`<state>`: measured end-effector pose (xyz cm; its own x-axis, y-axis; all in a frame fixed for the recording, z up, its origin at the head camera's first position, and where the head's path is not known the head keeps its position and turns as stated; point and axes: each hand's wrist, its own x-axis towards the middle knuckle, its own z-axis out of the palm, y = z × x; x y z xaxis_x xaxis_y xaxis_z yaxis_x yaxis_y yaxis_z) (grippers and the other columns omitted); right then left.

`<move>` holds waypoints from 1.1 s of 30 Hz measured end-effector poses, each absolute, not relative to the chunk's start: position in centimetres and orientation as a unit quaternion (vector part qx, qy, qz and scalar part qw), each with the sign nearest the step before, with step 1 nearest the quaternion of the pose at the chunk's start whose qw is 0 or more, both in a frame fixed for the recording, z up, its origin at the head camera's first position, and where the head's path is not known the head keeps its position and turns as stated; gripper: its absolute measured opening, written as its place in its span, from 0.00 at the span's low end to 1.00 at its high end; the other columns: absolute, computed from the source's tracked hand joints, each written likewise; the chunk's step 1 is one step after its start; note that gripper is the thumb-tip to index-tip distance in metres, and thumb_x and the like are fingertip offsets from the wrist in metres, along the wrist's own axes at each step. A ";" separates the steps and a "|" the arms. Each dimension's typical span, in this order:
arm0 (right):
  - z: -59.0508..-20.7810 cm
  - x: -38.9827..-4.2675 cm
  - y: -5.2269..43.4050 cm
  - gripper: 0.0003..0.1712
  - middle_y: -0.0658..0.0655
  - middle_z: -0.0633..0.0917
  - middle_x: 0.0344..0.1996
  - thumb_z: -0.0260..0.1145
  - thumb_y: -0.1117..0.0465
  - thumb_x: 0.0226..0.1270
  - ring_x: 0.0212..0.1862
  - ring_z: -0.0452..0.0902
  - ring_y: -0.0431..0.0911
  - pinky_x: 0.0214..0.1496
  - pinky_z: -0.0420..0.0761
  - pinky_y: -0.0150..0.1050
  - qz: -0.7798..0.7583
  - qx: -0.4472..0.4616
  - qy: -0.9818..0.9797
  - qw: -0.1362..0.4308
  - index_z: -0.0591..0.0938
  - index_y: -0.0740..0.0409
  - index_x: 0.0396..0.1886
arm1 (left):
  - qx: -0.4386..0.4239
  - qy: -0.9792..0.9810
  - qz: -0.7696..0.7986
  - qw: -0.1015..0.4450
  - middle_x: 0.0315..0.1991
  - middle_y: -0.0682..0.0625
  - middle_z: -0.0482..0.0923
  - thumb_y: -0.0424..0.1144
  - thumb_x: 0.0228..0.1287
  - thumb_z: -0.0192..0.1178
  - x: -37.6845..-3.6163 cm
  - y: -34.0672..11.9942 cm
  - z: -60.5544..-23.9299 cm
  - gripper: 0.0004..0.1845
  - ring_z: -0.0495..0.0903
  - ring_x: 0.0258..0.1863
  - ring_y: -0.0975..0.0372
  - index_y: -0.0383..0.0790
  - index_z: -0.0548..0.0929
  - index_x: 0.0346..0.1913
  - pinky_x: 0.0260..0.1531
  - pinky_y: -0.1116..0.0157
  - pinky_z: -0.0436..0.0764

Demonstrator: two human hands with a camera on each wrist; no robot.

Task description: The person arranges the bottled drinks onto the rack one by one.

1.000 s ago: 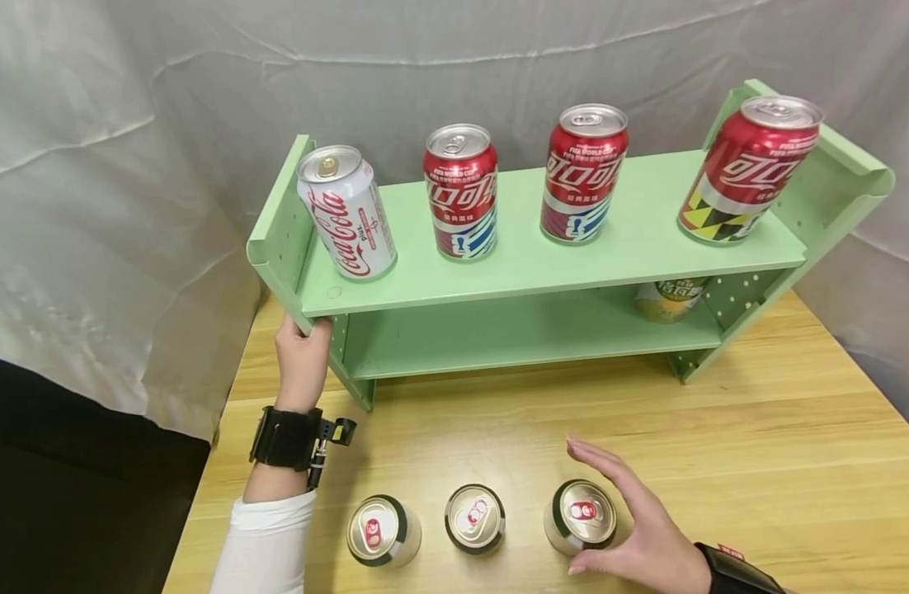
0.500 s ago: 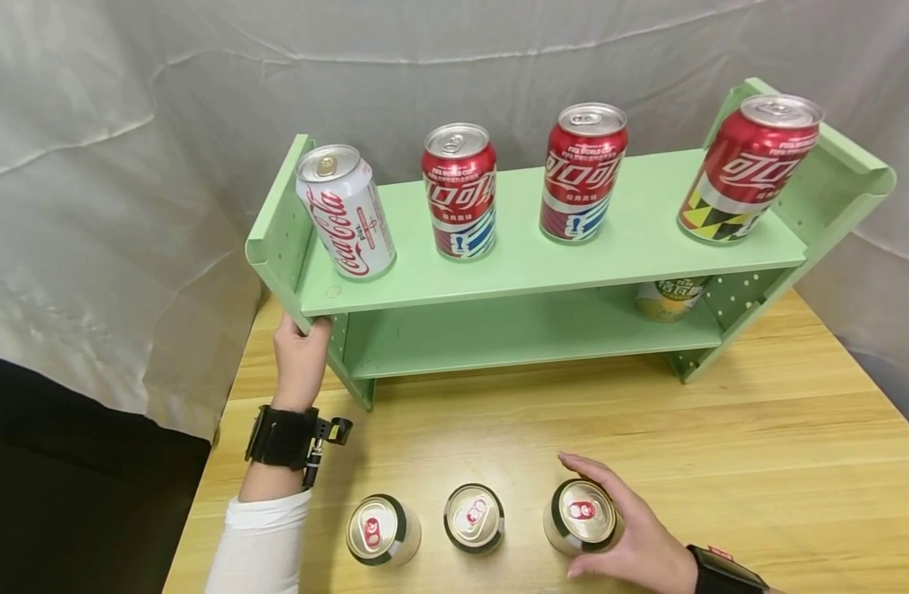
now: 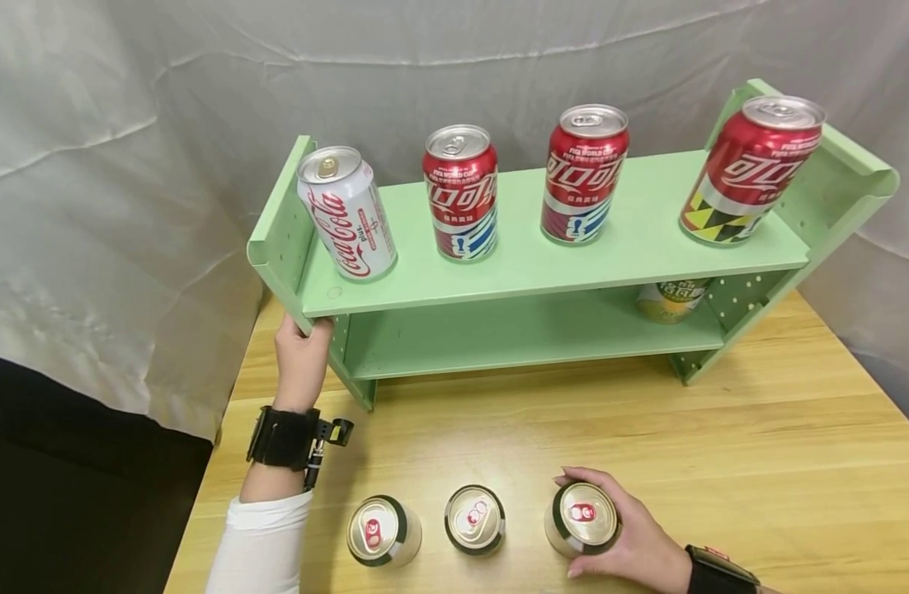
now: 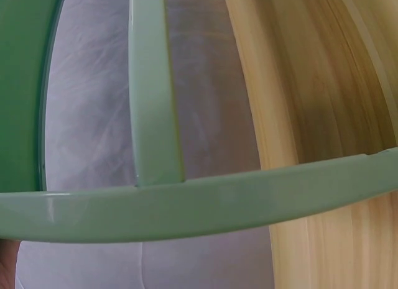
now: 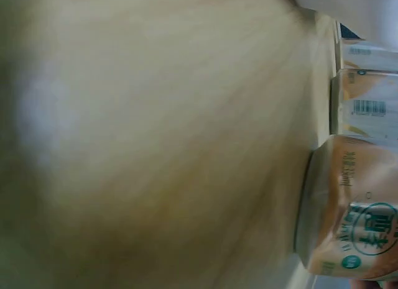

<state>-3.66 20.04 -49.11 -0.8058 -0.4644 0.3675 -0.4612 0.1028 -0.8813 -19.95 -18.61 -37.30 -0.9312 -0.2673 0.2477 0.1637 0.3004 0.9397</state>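
Note:
My left hand [image 3: 302,363] grips the left side panel of a green two-tier shelf [image 3: 499,285], just under the upper board; most of its fingers are hidden behind the panel. Only a sliver of that hand [image 4: 7,264] enters the left wrist view. At the front right, my right hand [image 3: 633,536] curls thumb and fingers round a gold-topped drink can [image 3: 582,516] standing upright on the table. The right wrist view has this orange and pale can [image 5: 354,208] at its right edge, fingertips just below it. Two similar cans, one in the middle [image 3: 474,520] and one leftward [image 3: 383,530], stand in line with it.
On the upper board stand a white Coca-Cola can [image 3: 346,213] and three red cola cans, the left one [image 3: 460,194], the middle one [image 3: 584,173] and the right one [image 3: 751,169]. A partly hidden can [image 3: 671,301] stands on the lower board. Grey cloth [image 3: 499,49] hangs behind.
My right hand has drawn closer round the right-hand gold-topped can, its fingers closing in from the far side. The left hand stays on the shelf panel, and the cans have not moved.

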 end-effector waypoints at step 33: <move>-49.9 -3.9 19.8 0.45 0.62 0.78 0.50 0.79 0.72 0.36 0.54 0.73 0.38 0.57 0.67 0.24 -0.594 -0.299 0.747 -0.025 0.68 0.67 0.58 | 0.026 -0.786 -0.592 0.176 0.40 0.53 0.71 0.36 0.67 0.49 -19.8 -18.6 -37.2 0.19 0.68 0.39 0.63 0.43 0.73 0.60 0.41 0.69 0.68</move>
